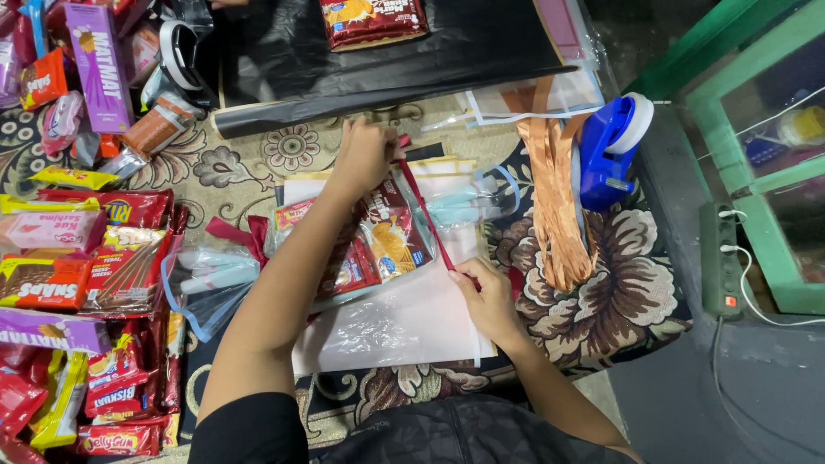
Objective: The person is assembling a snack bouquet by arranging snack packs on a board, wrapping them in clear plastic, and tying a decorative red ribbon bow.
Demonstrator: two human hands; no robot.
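A clear plastic-wrapped parcel of snack packets (369, 245) lies in front of me on white paper (404, 322), its two twisted ends sticking out left and right. A dark red ribbon (425, 215) runs slantwise across it. My left hand (363, 155) pinches the ribbon's far end above the parcel. My right hand (485, 296) pinches the near end at the parcel's right, so the ribbon is stretched taut between both hands.
Many snack packets and boxes (77, 283) are piled at the left. A blue tape dispenser (612, 146) and copper ribbon strips (554, 206) lie at the right, a black sheet (387, 60) at the back, a power strip (724, 258) far right, on floral carpet (619, 292).
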